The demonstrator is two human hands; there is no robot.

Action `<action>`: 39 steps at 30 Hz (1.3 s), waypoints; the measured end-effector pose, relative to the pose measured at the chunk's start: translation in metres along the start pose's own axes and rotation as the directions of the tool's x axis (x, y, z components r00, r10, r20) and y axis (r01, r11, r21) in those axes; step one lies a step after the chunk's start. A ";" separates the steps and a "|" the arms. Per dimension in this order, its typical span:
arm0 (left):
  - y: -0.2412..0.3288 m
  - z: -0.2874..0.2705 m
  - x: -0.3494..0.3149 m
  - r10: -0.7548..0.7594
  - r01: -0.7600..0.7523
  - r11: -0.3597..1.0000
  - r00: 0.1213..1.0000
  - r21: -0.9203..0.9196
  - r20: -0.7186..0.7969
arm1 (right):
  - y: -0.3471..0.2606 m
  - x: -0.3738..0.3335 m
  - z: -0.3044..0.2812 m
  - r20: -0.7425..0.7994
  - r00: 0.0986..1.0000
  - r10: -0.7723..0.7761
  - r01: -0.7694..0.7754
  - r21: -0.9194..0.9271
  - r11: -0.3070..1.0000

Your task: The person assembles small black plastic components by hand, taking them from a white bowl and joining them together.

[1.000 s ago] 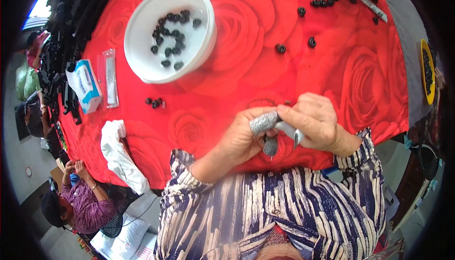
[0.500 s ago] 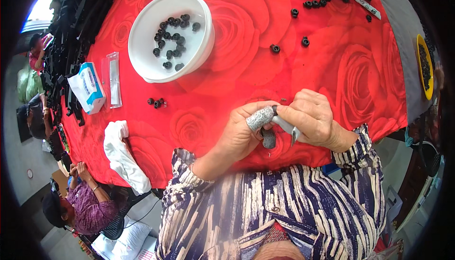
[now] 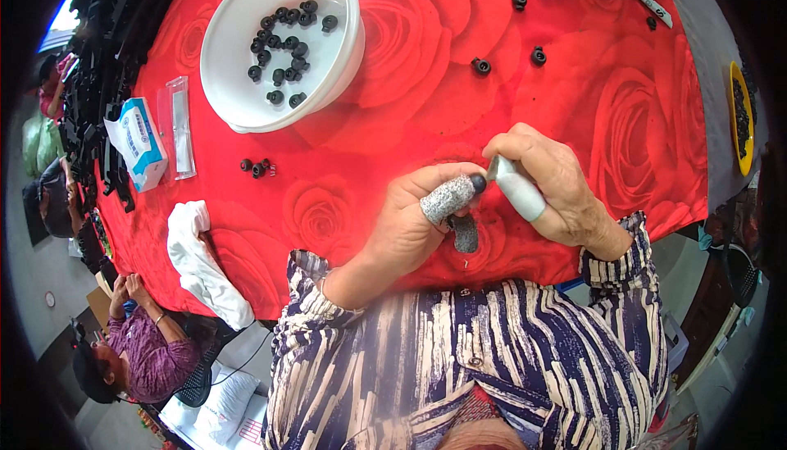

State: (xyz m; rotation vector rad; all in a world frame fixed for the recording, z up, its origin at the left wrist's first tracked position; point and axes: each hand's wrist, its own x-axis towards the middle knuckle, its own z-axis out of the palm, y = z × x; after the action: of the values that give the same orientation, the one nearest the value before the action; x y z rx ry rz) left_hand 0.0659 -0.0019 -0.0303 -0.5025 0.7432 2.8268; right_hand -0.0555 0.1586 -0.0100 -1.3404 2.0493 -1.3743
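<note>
My left hand (image 3: 402,216) is closed, pinching a small round black plastic part (image 3: 478,182) at its fingertips. Grey speckled finger sleeves (image 3: 447,198) cover two of its fingers. Just to the right, my right hand (image 3: 557,184) is closed too, its thumb pressed toward a finger wrapped in a smooth whitish cover (image 3: 521,189). A small thin dark piece (image 3: 493,168) shows at that pinch, close beside the black part; its kind is too small to make out.
A white bowl (image 3: 348,65) with several black parts stands at the far left. Loose black parts (image 3: 481,65) lie beyond my hands. Leftward are a white cloth (image 3: 197,253), a tissue box (image 3: 143,147) and a clear packet (image 3: 181,126). A yellow dish (image 3: 742,122) is at right. Another person (image 3: 147,347) sits at left.
My right hand has turned and drawn slightly away from the left, bringing its whitish finger cover into fuller view. More of the black part now shows at my left fingertips. The view has shifted slightly.
</note>
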 end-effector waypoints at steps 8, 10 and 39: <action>-0.001 -0.003 0.002 0.034 -0.034 0.999 0.999 -0.007 0.037 | 0.001 0.000 0.005 -0.018 1.000 0.021 -0.021 -0.042 0.999; -0.001 -0.004 0.002 0.024 -0.024 1.000 0.999 -0.008 0.024 | 0.001 0.000 0.005 -0.017 1.000 0.023 -0.023 -0.041 0.999; 0.004 0.007 0.003 0.530 -0.515 0.089 0.749 0.852 0.397 | -0.013 0.001 -0.001 0.058 0.965 0.256 -0.262 0.272 0.926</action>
State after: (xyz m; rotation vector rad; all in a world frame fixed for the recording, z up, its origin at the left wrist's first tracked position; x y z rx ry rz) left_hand 0.0603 -0.0018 -0.0240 0.0290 2.8051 2.0853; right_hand -0.0497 0.1577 0.0023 -0.9259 1.8552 -1.4532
